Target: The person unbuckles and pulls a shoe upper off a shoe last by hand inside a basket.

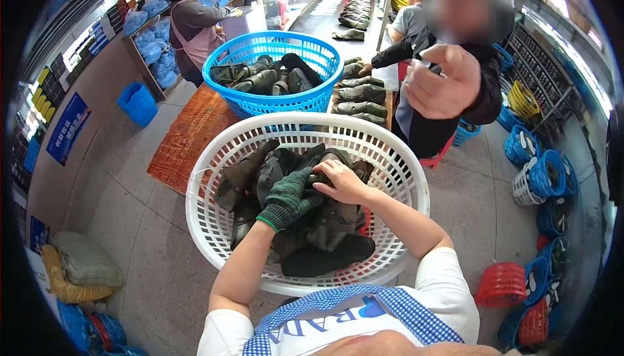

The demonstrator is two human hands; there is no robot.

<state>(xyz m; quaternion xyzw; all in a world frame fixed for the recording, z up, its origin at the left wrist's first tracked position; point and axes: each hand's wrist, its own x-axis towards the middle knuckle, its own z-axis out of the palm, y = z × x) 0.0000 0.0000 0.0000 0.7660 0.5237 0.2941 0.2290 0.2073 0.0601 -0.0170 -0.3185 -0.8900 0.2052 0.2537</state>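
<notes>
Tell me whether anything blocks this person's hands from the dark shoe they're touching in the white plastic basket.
Nothing visible does: the green-gloved left hand and bare right hand both touch the dark shoe, inside the white plastic basket. The co-worker's raised hand is off to the right, not between them.

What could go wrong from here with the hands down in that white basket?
The shoe between the gloved left hand and bare right hand could slip back onto the jumbled pile. A knock to the white basket might nudge the blue basket just beyond. The co-worker's outstretched hand could get in the way.
</notes>
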